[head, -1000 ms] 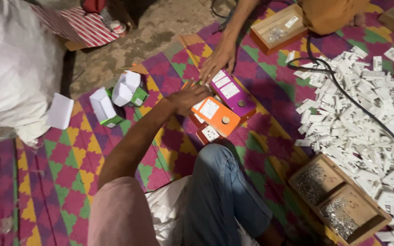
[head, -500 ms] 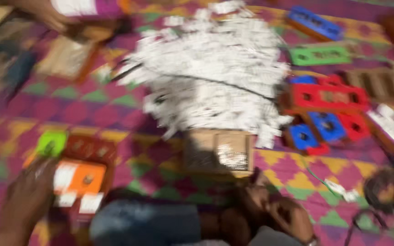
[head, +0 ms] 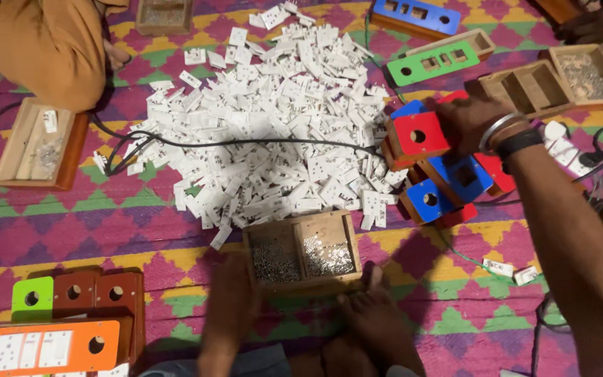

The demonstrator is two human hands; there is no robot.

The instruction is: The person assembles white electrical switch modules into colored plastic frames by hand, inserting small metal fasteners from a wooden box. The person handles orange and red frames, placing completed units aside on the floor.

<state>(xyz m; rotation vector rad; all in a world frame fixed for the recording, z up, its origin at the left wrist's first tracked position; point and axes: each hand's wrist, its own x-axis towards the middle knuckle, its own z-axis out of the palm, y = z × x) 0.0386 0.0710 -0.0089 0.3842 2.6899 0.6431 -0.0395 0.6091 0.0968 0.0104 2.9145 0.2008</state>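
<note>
- My right hand (head: 470, 119) is at 2 o'clock, on a stack of painted wooden switchboard boxes. Its fingers curl over the top edge of the red switchboard box (head: 417, 136) and appear clamped on it.
- My left hand (head: 228, 300) is at 6 o'clock, against the left end of the two-compartment screw tray (head: 301, 278). It is blurred, so I cannot tell whether the fingers are spread or closed.
- I judge the red box is best gripped by its edges and lifted straight up, so the blue boxes (head: 458, 174) beneath do not slide.
- I count two blue boxes under my hand, and at 1 o'clock one green panel (head: 430, 63) and one blue panel (head: 420, 14).
- At 8 o'clock are one green box, two brown boxes and one orange board (head: 50, 349).
- Five wooden trays are in view.
- The heap of white socket plates (head: 273, 119) at 12 o'clock is too large to count. One black cable (head: 246, 143) crosses it.
</note>
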